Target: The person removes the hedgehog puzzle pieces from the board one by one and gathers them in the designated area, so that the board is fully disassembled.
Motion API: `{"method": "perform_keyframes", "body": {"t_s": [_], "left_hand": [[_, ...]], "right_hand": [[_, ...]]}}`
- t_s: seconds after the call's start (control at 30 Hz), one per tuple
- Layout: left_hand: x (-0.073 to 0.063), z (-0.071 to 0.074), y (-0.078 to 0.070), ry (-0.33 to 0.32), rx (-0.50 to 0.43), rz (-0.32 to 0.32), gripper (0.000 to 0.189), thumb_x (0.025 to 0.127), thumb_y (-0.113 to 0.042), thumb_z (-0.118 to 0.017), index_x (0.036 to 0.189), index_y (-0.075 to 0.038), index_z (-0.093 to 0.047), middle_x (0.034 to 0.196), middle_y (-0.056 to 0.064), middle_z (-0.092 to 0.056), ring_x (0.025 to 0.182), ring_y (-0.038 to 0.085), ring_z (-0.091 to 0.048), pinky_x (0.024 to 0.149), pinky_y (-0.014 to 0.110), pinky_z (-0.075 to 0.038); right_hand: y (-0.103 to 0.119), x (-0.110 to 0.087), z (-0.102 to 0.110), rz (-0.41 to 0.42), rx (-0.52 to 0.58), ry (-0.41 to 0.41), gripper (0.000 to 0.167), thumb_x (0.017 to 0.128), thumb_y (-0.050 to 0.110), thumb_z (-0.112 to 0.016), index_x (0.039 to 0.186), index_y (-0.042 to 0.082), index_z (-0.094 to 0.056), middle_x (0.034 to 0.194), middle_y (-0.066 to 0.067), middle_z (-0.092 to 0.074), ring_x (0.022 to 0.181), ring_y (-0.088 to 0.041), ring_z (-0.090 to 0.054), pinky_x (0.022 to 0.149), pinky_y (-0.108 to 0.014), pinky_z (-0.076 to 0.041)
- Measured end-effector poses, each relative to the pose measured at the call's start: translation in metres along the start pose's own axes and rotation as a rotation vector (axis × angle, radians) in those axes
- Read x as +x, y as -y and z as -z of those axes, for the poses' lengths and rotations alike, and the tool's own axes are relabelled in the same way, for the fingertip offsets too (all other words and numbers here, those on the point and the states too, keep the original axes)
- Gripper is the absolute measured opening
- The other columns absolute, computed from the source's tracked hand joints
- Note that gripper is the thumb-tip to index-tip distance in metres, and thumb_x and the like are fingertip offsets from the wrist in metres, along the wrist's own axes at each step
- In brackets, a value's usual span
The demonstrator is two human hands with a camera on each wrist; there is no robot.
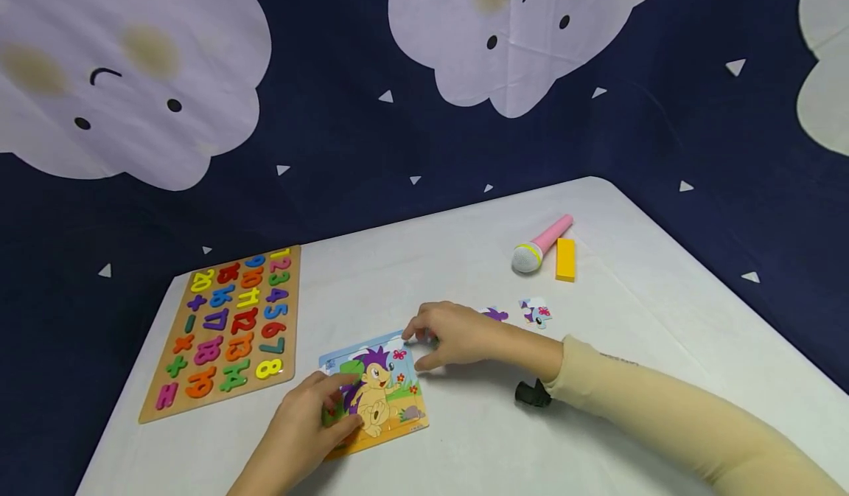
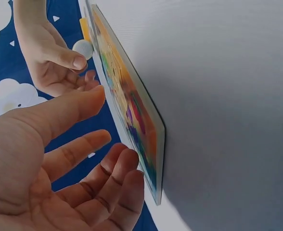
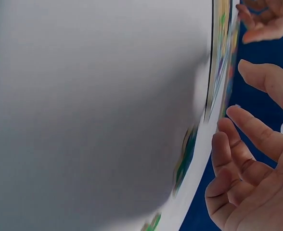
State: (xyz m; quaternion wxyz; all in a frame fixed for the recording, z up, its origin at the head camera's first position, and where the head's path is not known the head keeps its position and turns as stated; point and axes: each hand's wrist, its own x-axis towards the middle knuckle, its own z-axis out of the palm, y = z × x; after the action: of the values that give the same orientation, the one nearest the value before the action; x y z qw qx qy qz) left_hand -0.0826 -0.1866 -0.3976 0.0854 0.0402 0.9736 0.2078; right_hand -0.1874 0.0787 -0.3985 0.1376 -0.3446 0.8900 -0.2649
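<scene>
A hedgehog jigsaw puzzle [image 1: 379, 396] in a flat tray lies on the white table, its picture largely covered with pieces. Over its left side hovers my left hand [image 1: 305, 415], fingers and thumb apart with nothing between them. My right hand [image 1: 454, 334] is at the tray's upper right corner, loosely bent and holding nothing. The left wrist view shows the left fingers [image 2: 110, 187] beside the tray's edge. In the right wrist view, a loose puzzle piece [image 3: 185, 161] lies on the table below my right fingers. Farther right are a purple piece [image 1: 495, 313] and a hedgehog-face piece [image 1: 536, 312].
At the left lies a wooden number board [image 1: 289, 348] with colourful numerals and signs. A pink toy microphone [image 1: 547, 242] and a yellow block [image 1: 565, 260] lie at the back right. A black object [image 1: 533, 394] shows beneath my right sleeve [image 1: 637, 400].
</scene>
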Motion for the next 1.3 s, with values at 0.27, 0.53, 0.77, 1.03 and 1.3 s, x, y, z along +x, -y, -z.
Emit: {"method": "perform_keyframes", "body": {"t_s": [0.27,0.53,0.77,1.03,1.3], "left_hand": [[0.002,-0.003,0.003,0.049,-0.080,-0.058,0.049,0.082,-0.018,-0.094,0.128,-0.026,-0.079,0.085,-0.007,-0.057,0.077,0.010,-0.049,0.066,0.023,-0.042],[0.004,-0.005,0.007,0.079,-0.104,-0.126,0.048,0.085,-0.020,-0.091,0.131,-0.027,-0.079,0.084,-0.005,-0.052,0.074,0.009,-0.044,0.062,0.024,-0.037],[0.004,-0.006,0.008,0.089,-0.101,-0.135,0.048,0.085,-0.017,-0.091,0.131,-0.024,-0.079,0.084,-0.004,-0.051,0.074,0.011,-0.044,0.062,0.024,-0.036],[0.005,-0.006,0.007,0.098,-0.105,-0.118,0.049,0.085,-0.016,-0.091,0.131,-0.025,-0.079,0.084,-0.003,-0.051,0.075,0.012,-0.044,0.062,0.025,-0.036],[0.005,-0.006,0.007,0.097,-0.114,-0.113,0.049,0.085,-0.016,-0.091,0.131,-0.025,-0.079,0.084,-0.003,-0.051,0.075,0.012,-0.044,0.062,0.025,-0.036]], "right_hand": [[0.014,0.007,-0.013,0.030,0.003,0.055,0.047,0.085,0.032,-0.092,0.128,0.019,-0.078,0.109,0.005,-0.069,0.093,-0.008,-0.056,0.086,-0.027,-0.047],[0.023,0.012,-0.021,0.045,-0.016,0.067,0.048,0.084,0.030,-0.094,0.127,0.017,-0.078,0.110,0.004,-0.070,0.097,-0.007,-0.060,0.089,-0.024,-0.051],[0.025,0.015,-0.024,0.047,-0.038,0.078,0.045,0.083,0.031,-0.095,0.123,0.017,-0.079,0.105,0.006,-0.067,0.090,-0.005,-0.054,0.086,-0.022,-0.049],[0.026,0.015,-0.026,0.038,-0.057,0.080,0.047,0.082,0.032,-0.095,0.124,0.017,-0.080,0.105,0.008,-0.067,0.093,-0.003,-0.056,0.092,-0.024,-0.050],[0.026,0.016,-0.027,0.035,-0.050,0.088,0.045,0.082,0.032,-0.095,0.123,0.017,-0.080,0.104,0.008,-0.068,0.094,-0.003,-0.056,0.092,-0.024,-0.050]]}}
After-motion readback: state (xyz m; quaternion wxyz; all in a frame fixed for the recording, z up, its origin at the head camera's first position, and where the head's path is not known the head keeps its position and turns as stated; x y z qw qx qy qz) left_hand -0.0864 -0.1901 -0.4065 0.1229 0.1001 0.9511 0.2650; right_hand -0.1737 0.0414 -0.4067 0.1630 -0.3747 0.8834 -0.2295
